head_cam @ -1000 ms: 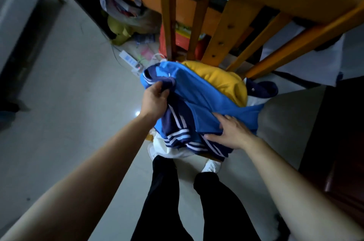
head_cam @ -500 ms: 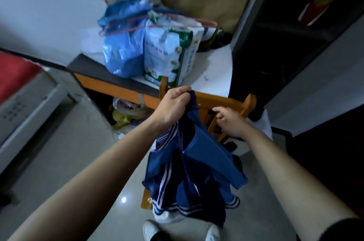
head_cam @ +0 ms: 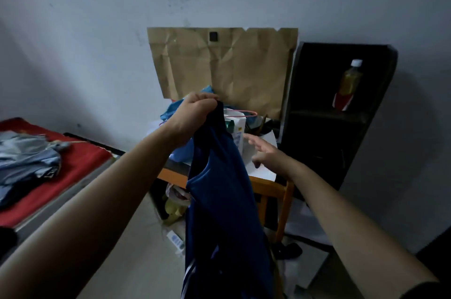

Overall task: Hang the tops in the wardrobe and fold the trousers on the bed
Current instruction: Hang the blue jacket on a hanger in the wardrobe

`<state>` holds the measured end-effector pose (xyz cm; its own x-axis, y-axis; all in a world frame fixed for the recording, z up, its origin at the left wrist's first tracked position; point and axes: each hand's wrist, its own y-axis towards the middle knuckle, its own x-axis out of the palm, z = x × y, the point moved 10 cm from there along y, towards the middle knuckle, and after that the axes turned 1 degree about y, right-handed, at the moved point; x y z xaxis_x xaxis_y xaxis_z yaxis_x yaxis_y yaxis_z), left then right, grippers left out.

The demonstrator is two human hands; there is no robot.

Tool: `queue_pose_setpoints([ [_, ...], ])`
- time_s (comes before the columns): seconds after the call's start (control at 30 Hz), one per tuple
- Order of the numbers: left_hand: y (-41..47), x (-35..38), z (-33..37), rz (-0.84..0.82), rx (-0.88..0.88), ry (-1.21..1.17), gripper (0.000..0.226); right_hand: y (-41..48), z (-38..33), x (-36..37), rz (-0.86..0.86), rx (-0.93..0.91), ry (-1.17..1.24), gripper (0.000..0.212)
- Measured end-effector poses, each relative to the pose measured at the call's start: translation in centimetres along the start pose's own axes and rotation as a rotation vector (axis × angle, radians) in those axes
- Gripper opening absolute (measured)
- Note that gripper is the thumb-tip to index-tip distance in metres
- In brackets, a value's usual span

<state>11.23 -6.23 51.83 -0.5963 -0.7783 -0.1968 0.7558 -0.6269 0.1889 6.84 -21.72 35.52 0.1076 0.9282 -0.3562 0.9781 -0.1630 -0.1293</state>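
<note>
A dark blue garment [head_cam: 219, 213] is held up in the middle of the view, its top edge gripped inside the curled fingers of the left hand [head_cam: 199, 110]. The cloth hangs straight down from that grip to the near bottom edge, where white stripes are seen on its left side. The right hand [head_cam: 264, 152] is stretched out just to the right of the garment, fingers spread and straight, with nothing held. Beyond both hands, a cluttered desk [head_cam: 268, 187] with an orange wooden edge is set against the far wall, backed by a sheet of brown paper [head_cam: 227, 66]. To the right a black shelf unit [head_cam: 380, 108] is seen, with a bottle [head_cam: 350, 81] on it. At the left, pale blue clothes [head_cam: 26, 162] lie on a bed [head_cam: 80, 162] with a red cover.
</note>
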Motion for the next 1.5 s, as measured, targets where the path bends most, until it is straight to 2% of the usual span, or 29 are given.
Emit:
queue_pose_setpoints([
  [0.07, -1.5, -0.2, 0.5, 0.042, 0.005, 0.0, 0.036, -0.5, -2.2, 1.9, -0.156, -0.047, 0.079, 0.066],
  [0.13, -3.5, -0.5, 0.1, 0.092, -0.021, 0.005, 0.02, -0.9, -3.0, 4.5, -0.292, -0.081, 0.063, 0.061],
  [0.27, -8.8, -1.5, -1.7, 0.201, -0.114, -0.054, 0.007, -1.9, -1.6, 11.5, -0.592, -0.079, 0.042, 0.056],
  [0.33, -12.4, -2.8, -2.5, 0.266, -0.155, -0.076, 0.005, -3.1, -1.2, 15.1, -0.718, -0.099, -0.096, 0.048],
  [0.4, -16.2, -4.8, -3.1, 0.328, -0.206, -0.077, 0.01, -4.2, -1.1, 18.4, -0.807, -0.165, -0.333, 0.029],
  [0.47, -19.9, -7.1, -3.7, 0.331, -0.25, -0.014, 0.017, -4.1, -1.7, 20.6, -0.783, -0.271, -0.559, 0.007],
  [0.6, -27.1, -13.1, -3.4, 0.458, -0.305, 0.107, 0.026, -3.4, -6.4, 23.2, -0.622, -0.368, -0.598, 0.012],
  [0.67, -30.2, -16.2, -1.8, 0.57, -0.272, 0.151, 0.025, -3.6, -10.6, 24.3, -0.499, -0.52, -0.624, 0.011],
  [0.73, -33.0, -19.5, 0.2, 0.684, -0.205, 0.228, 0.024, -4.7, -14.4, 26.2, -0.472, -0.615, -0.489, 0.023],
  [0.77, -34.4, -21.3, 1.2, 0.746, -0.162, 0.283, 0.021, -5.3, -15.8, 27.7, -0.537, -0.583, -0.347, 0.04],
  [0.83, -37.6, -24.8, 3.3, 0.872, -0.076, 0.381, 0.016, -6.7, -17.3, 31.7, -0.799, -0.369, -0.038, 0.067],
  [0.87, -39.4, -26.3, 4.3, 0.924, -0.044, 0.412, 0.017, -8.0, -18.0, 34.1, -0.93, -0.28, 0.039, 0.07],
  [0.93, -43.2, -29.3, 5.6, 1.006, -0.005, 0.461, 0.021, -10.0, -20.0, 38.1, -1.034, -0.304, -0.049, 0.06],
  [0.97, -45.2, -30.6, 5.9, 1.029, -0.009, 0.483, 0.022, -10.4, -21.3, 39.9, -0.987, -0.417, -0.169, 0.047],
  [1.03, -49.2, -33.3, 5.8, 1.047, -0.073, 0.582, 0.021, -10.0, -25.0, 42.4, -0.687, -0.674, -0.413, 0.023],
  [1.1, -53.1, -35.9, 4.9, 1.037, -0.208, 0.738, 0.025, -10.3, -28.6, 44.3, -0.411, -0.823, -0.551, 0.023],
  [1.17, -56.9, -38.2, 3.7, 1.008, -0.358, 0.893, 0.026, -11.4, -31.8, 47.0, -0.282, -0.894, -0.59, 0.025],
  [1.3, -64.5, -41.5, 1.8, 1.04, -0.527, 0.969, 0.023, -14.2, -36.0, 53.8, -0.214, -1.038, -0.661, 0.016],
  [1.4, -70.5, -43.7, 1.7, 1.151, -0.649, 1.16, 0.028, -16.9, -38.0, 59.4, -0.199, -1.104, -0.763, 0.015],
  [1.43, -72.4, -44.2, 2.0, 1.196, -0.687, 1.227, 0.031, -17.6, -38.6, 61.5, -0.222, -1.121, -0.802, 0.012],
  [1.5, -76.1, -45.0, 2.8, 1.301, -0.757, 1.325, 0.038, -18.5, -39.3, 65.9, -0.374, -1.113, -0.832, 0.007],
])
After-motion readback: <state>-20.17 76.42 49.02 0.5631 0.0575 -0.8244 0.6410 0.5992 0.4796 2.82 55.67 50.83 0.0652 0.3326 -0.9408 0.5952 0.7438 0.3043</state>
